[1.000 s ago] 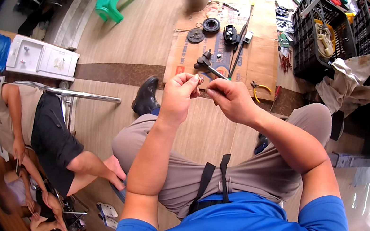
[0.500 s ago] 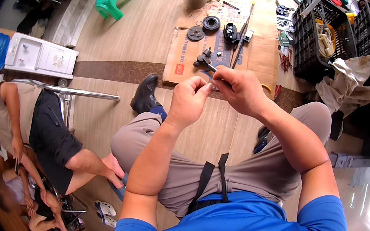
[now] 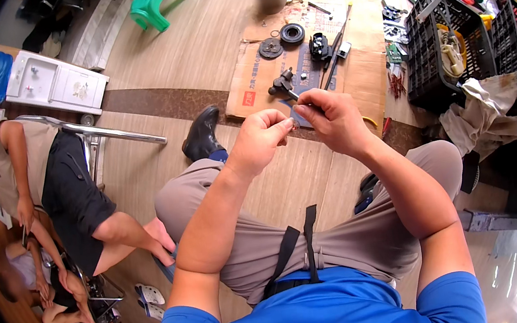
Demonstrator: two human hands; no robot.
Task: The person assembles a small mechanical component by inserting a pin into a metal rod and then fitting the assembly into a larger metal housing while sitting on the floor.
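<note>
My left hand (image 3: pixel 259 140) is pinched on a small reddish-metal piece (image 3: pixel 293 125), too small to name. My right hand (image 3: pixel 335 122) is pinched just beside it; what its fingertips hold is hidden. Both are raised in front of a cardboard sheet (image 3: pixel 366 78) on the floor. On it lie a black part with a shaft (image 3: pixel 282 84), a black ring (image 3: pixel 291 34), a flat grey disc (image 3: pixel 270 48), a black housing (image 3: pixel 319 45) and long dark rods (image 3: pixel 337 46). Yellow pliers (image 3: pixel 369 121) show partly behind my right hand.
Black crates (image 3: pixel 424 63) with rags (image 3: pixel 485 114) stand right. A green stool (image 3: pixel 156 3) stands at the back. A bent-over person (image 3: pixel 60 178) and another person (image 3: pixel 49 280) are at left, near a white appliance (image 3: pixel 53 82) and a chrome bar (image 3: pixel 134 135).
Both hands have shifted right, the left slightly lower and the right higher, over the yellow pliers. The small piece between them stays in my left fingertips.
</note>
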